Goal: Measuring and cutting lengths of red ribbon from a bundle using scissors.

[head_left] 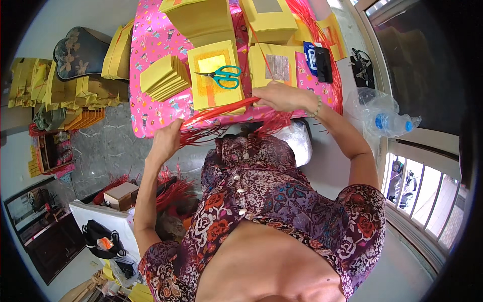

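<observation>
A bundle of thin red plastic strips [221, 108] stretches between my two hands along the near edge of the pink table [166, 108]. My left hand [167, 140] is closed on its left end. My right hand [282, 95] grips the other end, and a single red strip runs from there up over the yellow paper stacks. Loose strip ends hang below the edge. Beyond the bundle, teal-handled scissors [227, 77] lie on a yellow paper stack [201, 99] with a gold patch. Right of it sits another yellow stack [256, 70] with a silvery patch.
A fanned yellow stack [160, 80] lies at left, taller stacks [201, 25] behind. A black phone [323, 64] and a blue packet [310, 56] sit at right, by more red strips. A plastic bottle [392, 123] stands by the window. A padded chair back [83, 53] is far left.
</observation>
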